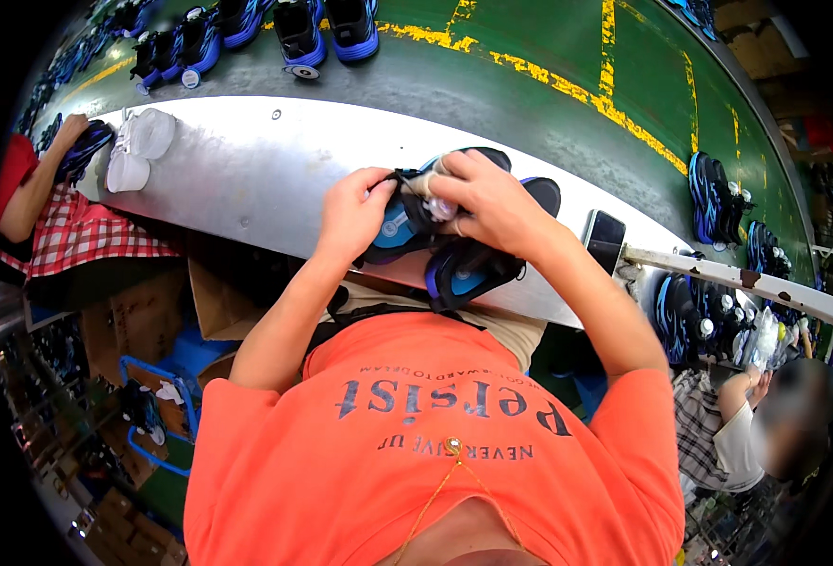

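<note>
Over the metal bench (247, 203), both my hands work at a dark sneaker (399, 236) with a bright blue insole. Its black upper edge is pinched between the thumb and fingers of my left hand (350, 217). My right hand (483, 193) curls over the shoe's opening, closed round a pale crumpled wad (433, 206), partly hidden by the fingers and slightly blurred. Just below my right hand lies another dark sneaker (473, 272), also blue inside. More shoes (541, 193) sit behind and beside my right hand, partly covered by it.
A phone (605, 236) lies right of my forearm, close to a white rail (737, 269). White shoe forms (138, 141) stand at the bench's left end, near a co-worker's hand (75, 127). Sneakers (299, 33) line the green floor beyond. Another person (737, 424) sits at right.
</note>
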`<state>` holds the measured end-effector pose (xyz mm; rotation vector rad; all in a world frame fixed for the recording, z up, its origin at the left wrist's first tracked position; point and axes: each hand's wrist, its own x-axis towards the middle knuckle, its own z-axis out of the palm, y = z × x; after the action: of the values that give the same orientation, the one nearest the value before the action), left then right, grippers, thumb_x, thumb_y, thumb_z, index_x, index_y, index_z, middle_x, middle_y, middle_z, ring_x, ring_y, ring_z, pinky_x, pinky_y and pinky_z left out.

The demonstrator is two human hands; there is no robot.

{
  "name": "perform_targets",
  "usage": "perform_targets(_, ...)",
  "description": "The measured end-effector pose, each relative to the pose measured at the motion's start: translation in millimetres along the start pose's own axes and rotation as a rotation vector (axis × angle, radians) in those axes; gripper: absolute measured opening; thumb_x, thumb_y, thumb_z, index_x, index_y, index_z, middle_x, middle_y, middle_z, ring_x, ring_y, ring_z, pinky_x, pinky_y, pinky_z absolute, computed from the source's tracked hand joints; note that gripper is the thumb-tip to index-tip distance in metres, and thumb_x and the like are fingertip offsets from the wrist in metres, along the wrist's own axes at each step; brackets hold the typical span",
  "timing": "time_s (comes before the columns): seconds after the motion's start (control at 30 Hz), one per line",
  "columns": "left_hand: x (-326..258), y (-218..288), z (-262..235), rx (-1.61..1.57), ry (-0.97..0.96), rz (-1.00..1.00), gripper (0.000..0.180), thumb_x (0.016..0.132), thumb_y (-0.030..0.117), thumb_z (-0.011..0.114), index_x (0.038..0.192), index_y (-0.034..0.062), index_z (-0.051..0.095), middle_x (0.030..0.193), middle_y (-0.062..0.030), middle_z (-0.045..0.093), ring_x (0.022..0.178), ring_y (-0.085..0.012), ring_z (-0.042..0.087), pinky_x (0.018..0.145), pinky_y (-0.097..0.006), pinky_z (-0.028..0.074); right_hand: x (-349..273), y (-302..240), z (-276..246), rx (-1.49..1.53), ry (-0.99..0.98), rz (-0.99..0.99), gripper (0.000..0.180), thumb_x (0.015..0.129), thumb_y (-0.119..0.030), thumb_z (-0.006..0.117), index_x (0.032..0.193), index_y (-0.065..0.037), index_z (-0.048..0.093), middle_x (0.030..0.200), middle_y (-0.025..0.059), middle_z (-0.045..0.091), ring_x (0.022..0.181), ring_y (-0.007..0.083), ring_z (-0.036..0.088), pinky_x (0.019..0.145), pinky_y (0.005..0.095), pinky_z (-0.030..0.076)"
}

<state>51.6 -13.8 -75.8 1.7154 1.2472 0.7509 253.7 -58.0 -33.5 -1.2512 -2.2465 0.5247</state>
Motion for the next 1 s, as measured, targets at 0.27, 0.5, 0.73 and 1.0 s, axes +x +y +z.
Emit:
perform_targets(0.27,-12.0,37.1,-18.4,-0.099,-0.362,-0.134,0.022,0.091,0.022,0.058,0.085,0.0012,0.062,0.068,-0.0042,0.062,0.06,-0.0087,0.051,0.056,-0.025,0.041,-9.4,-1.8,-6.2,0.025,-0.078,0.214,0.044,0.067,-0.01,0.073,0.108,-0.014,0.059,0.088,0.013,0.054,0.086,0.034,0.056,0.07,0.0411,0.047)
perform_targets(0.5,-18.5,28.8,-9.1,-0.286,-0.629,-0.382,0.016,0.092,0.015,0.052,0.095,0.0016,0.061,0.067,-0.0111,0.067,0.039,-0.0059,0.04,0.037,-0.022,0.029,-16.8,-8.8,9.0,0.283,0.1,0.108,0.026,0.082,-0.015,0.065,0.106,-0.01,0.058,0.09,0.0122,0.059,0.089,0.0314,0.059,0.074,0.0397,0.049)
perform_targets(0.73,-23.2,33.2,-5.1,-0.355,-0.691,-0.417,0.015,0.094,0.013,0.05,0.098,0.0032,0.059,0.065,-0.0108,0.064,0.037,-0.0054,0.035,0.037,-0.02,0.025,-24.2,-12.2,3.3,0.327,0.155,0.123,0.027,0.079,-0.021,0.068,0.101,-0.007,0.06,0.086,0.0175,0.059,0.084,0.036,0.06,0.072,0.0424,0.047)
perform_targets(1.0,-31.2,28.2,-0.2,-0.466,-0.675,-0.46,0.014,0.094,0.013,0.049,0.098,0.0012,0.056,0.064,-0.015,0.063,0.035,-0.0067,0.037,0.035,-0.02,0.025,-29.2,-17.7,18.5,0.285,0.275,0.127,0.032,0.076,-0.031,0.071,0.093,-0.007,0.058,0.079,0.0148,0.061,0.075,0.0384,0.061,0.068,0.0458,0.047)
